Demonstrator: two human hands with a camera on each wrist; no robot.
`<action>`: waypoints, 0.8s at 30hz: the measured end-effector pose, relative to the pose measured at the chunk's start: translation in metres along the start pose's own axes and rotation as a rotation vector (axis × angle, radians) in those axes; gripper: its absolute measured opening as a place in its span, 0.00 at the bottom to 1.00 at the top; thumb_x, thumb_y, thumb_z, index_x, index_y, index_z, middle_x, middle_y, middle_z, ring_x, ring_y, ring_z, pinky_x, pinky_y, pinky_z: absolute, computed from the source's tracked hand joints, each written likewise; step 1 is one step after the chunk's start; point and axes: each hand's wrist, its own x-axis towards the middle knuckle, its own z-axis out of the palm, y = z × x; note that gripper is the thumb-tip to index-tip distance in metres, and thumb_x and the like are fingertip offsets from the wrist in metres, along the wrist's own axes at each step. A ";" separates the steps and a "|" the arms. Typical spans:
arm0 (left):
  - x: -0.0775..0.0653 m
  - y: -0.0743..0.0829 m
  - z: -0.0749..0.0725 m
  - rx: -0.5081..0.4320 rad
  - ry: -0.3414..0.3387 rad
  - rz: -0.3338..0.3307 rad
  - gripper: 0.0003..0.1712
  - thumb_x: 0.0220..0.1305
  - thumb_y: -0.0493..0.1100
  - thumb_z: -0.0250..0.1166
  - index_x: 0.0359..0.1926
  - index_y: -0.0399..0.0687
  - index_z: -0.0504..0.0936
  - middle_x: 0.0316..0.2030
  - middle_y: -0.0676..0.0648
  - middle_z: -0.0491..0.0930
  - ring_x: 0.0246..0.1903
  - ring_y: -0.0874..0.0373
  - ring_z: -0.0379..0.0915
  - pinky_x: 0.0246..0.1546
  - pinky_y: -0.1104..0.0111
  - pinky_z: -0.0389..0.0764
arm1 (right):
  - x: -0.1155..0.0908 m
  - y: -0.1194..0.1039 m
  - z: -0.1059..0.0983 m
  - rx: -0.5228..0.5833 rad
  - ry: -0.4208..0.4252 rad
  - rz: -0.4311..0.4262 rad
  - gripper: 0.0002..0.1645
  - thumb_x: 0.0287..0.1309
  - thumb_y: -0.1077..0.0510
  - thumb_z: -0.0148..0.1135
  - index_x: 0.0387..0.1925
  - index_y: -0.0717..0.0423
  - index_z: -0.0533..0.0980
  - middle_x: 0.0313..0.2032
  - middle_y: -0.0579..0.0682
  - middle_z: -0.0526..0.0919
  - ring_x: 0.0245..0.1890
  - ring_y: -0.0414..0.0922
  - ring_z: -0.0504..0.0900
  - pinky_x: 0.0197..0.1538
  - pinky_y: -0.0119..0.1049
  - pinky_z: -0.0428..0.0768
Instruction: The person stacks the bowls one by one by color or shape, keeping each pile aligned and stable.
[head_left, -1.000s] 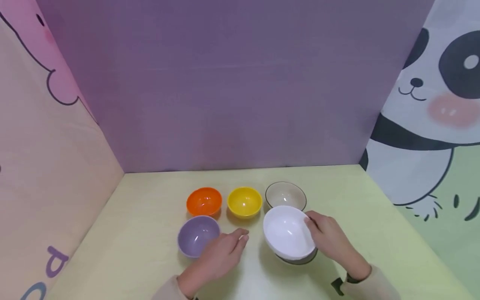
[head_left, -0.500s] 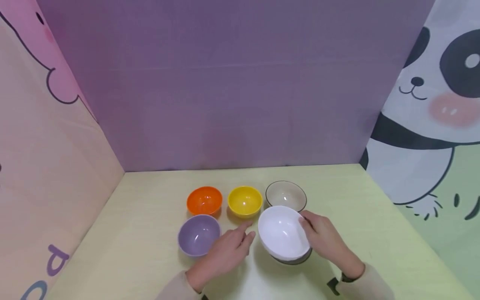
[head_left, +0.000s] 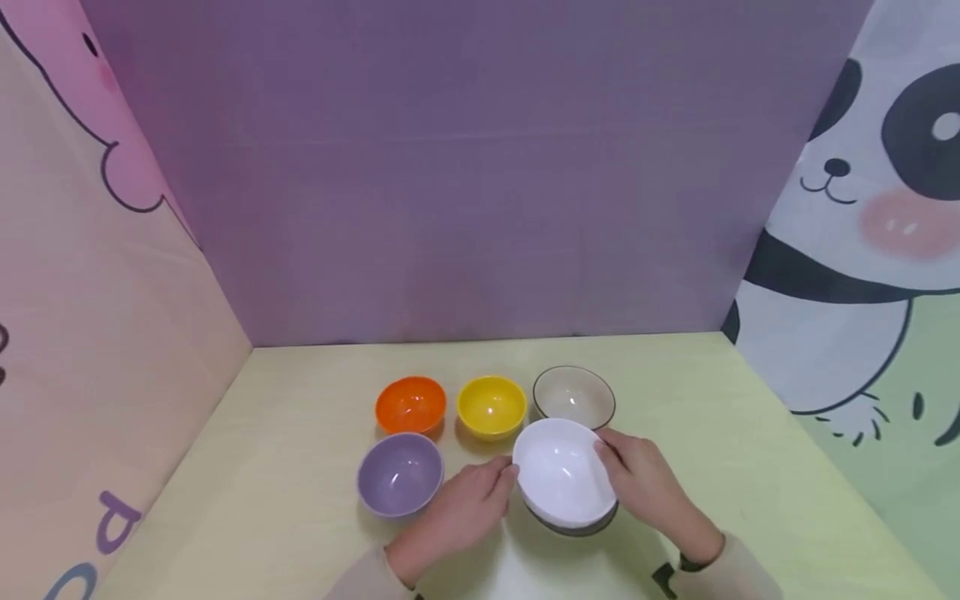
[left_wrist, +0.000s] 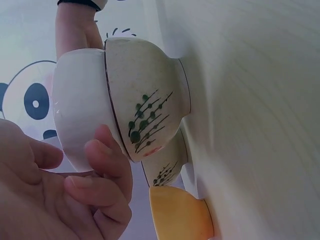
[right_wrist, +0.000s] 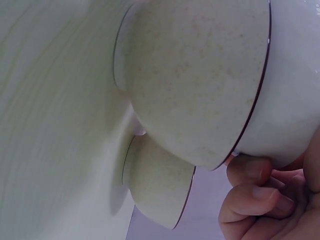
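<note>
In the head view a white bowl (head_left: 566, 472) sits nested in a beige bowl with a dark rim (left_wrist: 142, 97); green sprigs decorate that bowl's side in the left wrist view. My right hand (head_left: 648, 483) grips the white bowl's right rim, thumb on top and the other fingers curled below it. On the opposite side, my left hand (head_left: 472, 504) has its fingertips right at the white bowl's left rim. Its fingers are loosely bent, with thumb and index finger (left_wrist: 107, 155) apart. Most of the beige bowl is hidden from above.
Behind stand an orange bowl (head_left: 411, 406), a yellow bowl (head_left: 491, 408) and another beige dark-rimmed bowl (head_left: 573, 397). A purple bowl (head_left: 400, 475) is left of my left hand. The pale table (head_left: 300, 467) meets a purple back wall (head_left: 480, 208) and printed side panels.
The white bowl and the beige one under it have shifted left, moved by my right hand. My left hand has come rightward to the white bowl's rim.
</note>
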 end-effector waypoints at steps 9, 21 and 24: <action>0.003 0.003 0.006 0.171 0.043 0.021 0.27 0.79 0.54 0.43 0.62 0.44 0.78 0.36 0.51 0.83 0.37 0.57 0.78 0.38 0.58 0.80 | -0.001 0.001 0.004 -0.010 -0.010 0.016 0.10 0.65 0.67 0.58 0.44 0.65 0.83 0.33 0.52 0.87 0.29 0.40 0.79 0.34 0.37 0.79; 0.001 0.004 0.011 0.340 0.096 0.067 0.25 0.78 0.49 0.45 0.58 0.36 0.79 0.42 0.42 0.86 0.42 0.48 0.83 0.40 0.54 0.82 | -0.001 0.002 0.010 -0.025 0.006 -0.007 0.09 0.63 0.68 0.60 0.42 0.64 0.84 0.28 0.49 0.85 0.27 0.38 0.77 0.32 0.37 0.77; 0.002 0.004 0.011 0.368 0.110 0.067 0.25 0.77 0.49 0.45 0.55 0.35 0.80 0.39 0.42 0.85 0.39 0.49 0.83 0.38 0.56 0.82 | 0.000 0.003 0.011 -0.024 -0.002 -0.004 0.09 0.62 0.68 0.60 0.41 0.63 0.84 0.26 0.47 0.84 0.25 0.38 0.75 0.31 0.35 0.76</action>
